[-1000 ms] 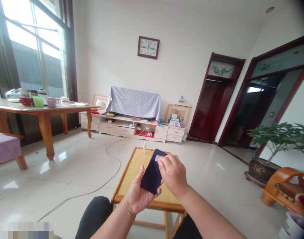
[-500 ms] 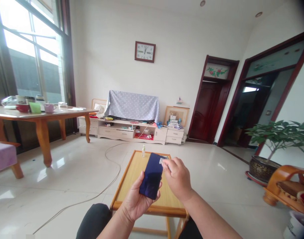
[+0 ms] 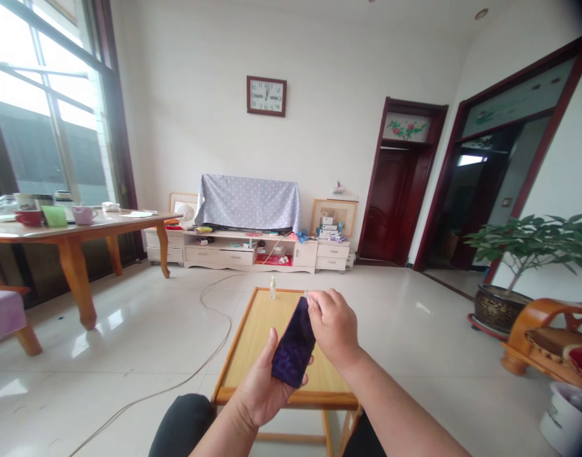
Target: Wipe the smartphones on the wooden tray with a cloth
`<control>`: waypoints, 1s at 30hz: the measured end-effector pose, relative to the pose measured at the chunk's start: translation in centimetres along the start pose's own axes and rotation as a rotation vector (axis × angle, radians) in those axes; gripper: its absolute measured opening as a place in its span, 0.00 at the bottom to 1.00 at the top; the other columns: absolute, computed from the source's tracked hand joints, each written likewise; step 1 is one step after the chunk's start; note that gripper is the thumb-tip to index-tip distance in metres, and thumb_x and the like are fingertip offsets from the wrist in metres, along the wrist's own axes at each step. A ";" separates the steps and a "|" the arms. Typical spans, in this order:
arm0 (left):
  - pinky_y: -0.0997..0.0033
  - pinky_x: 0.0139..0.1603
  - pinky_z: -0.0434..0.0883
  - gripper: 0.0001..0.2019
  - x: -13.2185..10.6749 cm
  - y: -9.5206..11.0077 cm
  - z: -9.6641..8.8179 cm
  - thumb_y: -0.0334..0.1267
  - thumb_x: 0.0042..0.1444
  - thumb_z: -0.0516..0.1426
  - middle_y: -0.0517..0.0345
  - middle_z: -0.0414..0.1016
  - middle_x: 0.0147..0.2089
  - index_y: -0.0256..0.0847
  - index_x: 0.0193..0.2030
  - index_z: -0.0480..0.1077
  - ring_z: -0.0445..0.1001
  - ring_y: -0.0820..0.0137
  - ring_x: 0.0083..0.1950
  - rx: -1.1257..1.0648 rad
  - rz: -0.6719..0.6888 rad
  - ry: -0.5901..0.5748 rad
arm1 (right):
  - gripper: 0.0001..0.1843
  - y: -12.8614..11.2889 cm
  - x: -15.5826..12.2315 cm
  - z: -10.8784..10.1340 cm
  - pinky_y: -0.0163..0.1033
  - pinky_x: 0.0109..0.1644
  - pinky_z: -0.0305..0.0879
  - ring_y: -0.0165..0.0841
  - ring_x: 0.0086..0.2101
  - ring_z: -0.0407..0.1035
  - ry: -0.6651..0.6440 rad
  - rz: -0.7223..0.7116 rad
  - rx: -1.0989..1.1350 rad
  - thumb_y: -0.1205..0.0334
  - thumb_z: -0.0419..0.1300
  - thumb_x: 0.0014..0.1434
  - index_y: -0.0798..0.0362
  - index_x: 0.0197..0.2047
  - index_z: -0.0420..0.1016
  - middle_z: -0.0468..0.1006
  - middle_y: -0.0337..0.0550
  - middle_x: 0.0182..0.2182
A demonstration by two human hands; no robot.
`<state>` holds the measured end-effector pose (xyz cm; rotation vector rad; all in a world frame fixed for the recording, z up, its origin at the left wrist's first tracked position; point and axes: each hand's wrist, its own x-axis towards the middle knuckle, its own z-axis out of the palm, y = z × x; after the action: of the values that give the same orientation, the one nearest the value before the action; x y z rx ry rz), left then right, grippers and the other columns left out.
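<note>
A dark smartphone point(image 3: 294, 346) lies tilted in my left hand point(image 3: 264, 381), its glossy black screen facing up. The fingers of that hand wrap the phone's edges from below, with the thumb raised along the near left side. My right hand point(image 3: 336, 327) is closed in a pinch at the phone's upper right corner. A small whitish piece point(image 3: 306, 293), too small to identify, pokes out between its fingertips. Below both hands stands a small wooden table point(image 3: 245, 343) with a yellowish top. Near its far edge a small clear bottle with a greenish top point(image 3: 272, 287) stands upright.
A cable point(image 3: 195, 368) runs across the tiled floor on the left. Cups stand on the larger table point(image 3: 124, 223) by the window. A low cabinet point(image 3: 219, 256) lines the far wall. To the right are a potted plant point(image 3: 502, 311), a wooden armchair point(image 3: 523, 336) and a white bin point(image 3: 569, 419).
My right hand has shifted slightly up and left with the whitish piece, to the phone's top corner. The phone has turned a little in my left hand. The whole view has swung slightly right.
</note>
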<state>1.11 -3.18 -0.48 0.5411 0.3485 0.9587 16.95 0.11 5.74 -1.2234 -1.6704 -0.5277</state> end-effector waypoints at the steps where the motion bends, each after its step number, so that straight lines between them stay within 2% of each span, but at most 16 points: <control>1: 0.64 0.41 0.74 0.25 0.1 0.1 0.1 0.56 0.62 0.55 0.45 0.79 0.48 0.40 0.57 0.69 0.78 0.58 0.48 -0.006 0.011 -0.001 | 0.10 -0.5 -0.5 0.2 0.39 0.41 0.62 0.37 0.39 0.68 -0.025 -0.023 0.001 0.64 0.54 0.67 0.48 0.46 0.77 0.75 0.44 0.35; 6: 0.63 0.44 0.75 0.29 0.2 0.4 -0.3 0.62 0.59 0.53 0.47 0.80 0.43 0.39 0.54 0.71 0.79 0.57 0.48 -0.052 0.005 0.010 | 0.09 -4.8 -6.6 1.1 0.40 0.36 0.58 0.35 0.32 0.64 -0.230 -0.223 0.030 0.64 0.54 0.67 0.48 0.36 0.75 0.70 0.41 0.28; 9: 0.62 0.44 0.75 0.32 0.1 0.8 -0.8 0.64 0.58 0.52 0.46 0.80 0.43 0.38 0.56 0.71 0.79 0.57 0.46 -0.066 0.038 0.014 | 0.09 -5.0 -8.7 1.2 0.42 0.38 0.59 0.36 0.33 0.64 -0.330 -0.309 0.069 0.64 0.54 0.67 0.48 0.35 0.73 0.71 0.41 0.30; 12: 0.61 0.43 0.76 0.32 0.1 0.9 -1.0 0.62 0.60 0.52 0.44 0.80 0.45 0.37 0.59 0.68 0.79 0.57 0.46 -0.087 0.040 -0.015 | 0.08 -2.7 -6.7 1.0 0.41 0.40 0.61 0.37 0.36 0.66 -0.302 -0.186 0.055 0.64 0.54 0.67 0.49 0.41 0.74 0.72 0.42 0.32; 14: 0.60 0.41 0.76 0.33 0.2 0.8 -1.0 0.61 0.60 0.52 0.41 0.80 0.46 0.35 0.60 0.67 0.79 0.56 0.46 -0.091 0.005 -0.022 | 0.09 -0.9 -4.3 0.9 0.41 0.43 0.63 0.37 0.39 0.67 -0.197 -0.040 0.050 0.63 0.54 0.67 0.50 0.48 0.74 0.74 0.44 0.37; 17: 0.59 0.41 0.76 0.33 0.5 0.4 -0.8 0.61 0.60 0.53 0.40 0.80 0.46 0.34 0.60 0.67 0.79 0.54 0.47 -0.098 -0.018 -0.016 | 0.08 0.1 -2.2 0.8 0.41 0.45 0.63 0.37 0.41 0.68 -0.144 0.047 0.020 0.64 0.55 0.67 0.50 0.44 0.74 0.74 0.44 0.38; 19: 0.59 0.44 0.76 0.31 0.7 0.3 -0.8 0.60 0.61 0.53 0.41 0.80 0.47 0.34 0.59 0.68 0.79 0.55 0.48 -0.118 -0.013 -0.026 | 0.07 -0.9 -3.1 0.7 0.40 0.43 0.63 0.37 0.39 0.67 -0.198 -0.003 0.014 0.63 0.55 0.67 0.50 0.40 0.75 0.73 0.44 0.36; 22: 0.60 0.48 0.76 0.28 1.0 0.3 -1.1 0.56 0.62 0.54 0.43 0.80 0.47 0.33 0.57 0.69 0.79 0.57 0.49 -0.143 -0.036 -0.038 | 0.09 -3.3 -6.6 0.4 0.41 0.39 0.61 0.37 0.35 0.66 -0.322 -0.148 0.028 0.64 0.54 0.66 0.49 0.35 0.73 0.71 0.42 0.31; 24: 0.62 0.48 0.76 0.25 1.2 0.4 -1.6 0.52 0.63 0.55 0.43 0.80 0.47 0.32 0.56 0.70 0.79 0.58 0.48 -0.150 -0.045 0.000 | 0.10 -4.3 -8.8 0.2 0.41 0.38 0.61 0.37 0.34 0.66 -0.356 -0.176 0.059 0.64 0.54 0.66 0.49 0.34 0.72 0.71 0.42 0.31; 27: 0.64 0.47 0.76 0.20 1.5 0.4 -2.1 0.45 0.62 0.58 0.43 0.80 0.47 0.32 0.55 0.70 0.80 0.59 0.47 -0.140 0.000 0.108 | 0.08 -3.6 -9.6 0.1 0.40 0.39 0.62 0.36 0.35 0.67 -0.331 -0.073 0.154 0.63 0.53 0.67 0.49 0.37 0.73 0.72 0.42 0.33; 30: 0.65 0.45 0.76 0.20 1.6 0.2 -2.2 0.43 0.61 0.59 0.44 0.80 0.49 0.35 0.57 0.69 0.80 0.60 0.47 -0.096 0.022 0.175 | 0.07 -1.2 -7.3 0.2 0.41 0.43 0.65 0.37 0.38 0.69 -0.245 0.069 0.278 0.60 0.55 0.67 0.49 0.40 0.73 0.74 0.43 0.35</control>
<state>0.68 -1.16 -2.23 0.3746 0.4513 1.0414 16.04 -3.70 -0.59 -1.1688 -1.8272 -0.0984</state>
